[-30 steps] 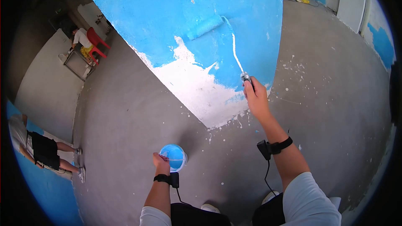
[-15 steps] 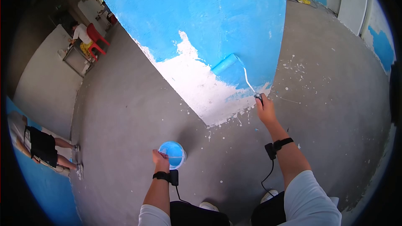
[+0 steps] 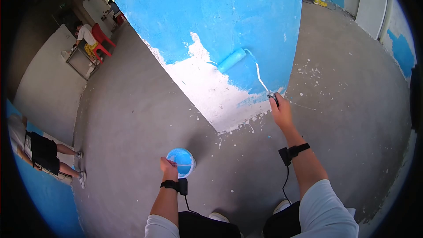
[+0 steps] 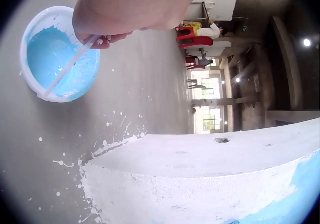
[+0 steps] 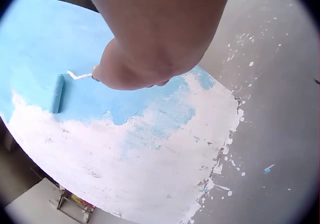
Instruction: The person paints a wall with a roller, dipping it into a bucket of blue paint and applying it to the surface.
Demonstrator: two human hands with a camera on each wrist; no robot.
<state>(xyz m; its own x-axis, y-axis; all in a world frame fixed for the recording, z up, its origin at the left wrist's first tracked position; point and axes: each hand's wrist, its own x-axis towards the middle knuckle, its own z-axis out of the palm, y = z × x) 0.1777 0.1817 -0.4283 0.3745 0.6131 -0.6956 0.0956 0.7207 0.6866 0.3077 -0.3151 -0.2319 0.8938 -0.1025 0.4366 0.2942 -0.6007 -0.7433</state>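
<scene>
The floor (image 3: pixel 132 119) is bare grey concrete with white paint drips. A big wall corner (image 3: pixel 229 13) is painted blue on top and is white near the bottom. Other people sit or stand far off, by a red chair (image 3: pixel 102 39).

The right hand (image 3: pixel 280 111) has its grip wrapped round the handle of the paint roller (image 3: pixel 232 60). The roller lies on the wall where blue meets white. Its long side slants, and its thin handle runs down to the hand.

The left hand (image 3: pixel 169 169) pinches the thin handle of a pail of blue paint (image 3: pixel 181 161), low near the floor.

The right hand (image 5: pixel 135 66) hides the roller's handle, and the bucket (image 4: pixel 37 86) rim is cut off.
</scene>
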